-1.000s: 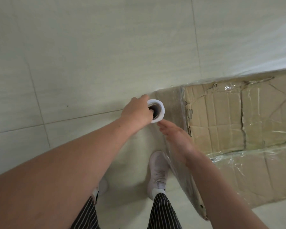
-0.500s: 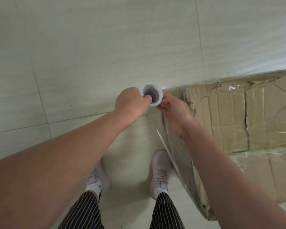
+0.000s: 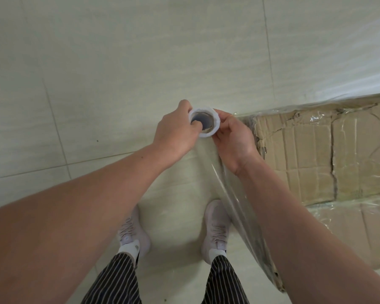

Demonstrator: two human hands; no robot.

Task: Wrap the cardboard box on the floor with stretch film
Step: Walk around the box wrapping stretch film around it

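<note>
the cardboard box (image 3: 316,154) lies on the floor along the right edge of the frame, its creased top already under shiny, wrinkled film. from its near corner at the lower right a clear film sheet (image 3: 235,207) runs up to the stretch film roll (image 3: 206,134), which i hold upright at the centre of the frame, just left of the box's upper corner, so the sheet stands level with the box's side.

my left grip (image 3: 176,132) is clenched on the roll's top end, a finger hooked into the hollow core, which i judge lets the roll turn and pay out. my right grip (image 3: 233,139) is clasped on the rim from the other side, probably to brake it and keep the sheet taut.

the floor (image 3: 119,62) is pale tile. my shoes (image 3: 217,229) stand in the lower centre, beside the box's end, with striped trousers (image 3: 116,279) above them. i judge a pass around this corner is in hand.
</note>
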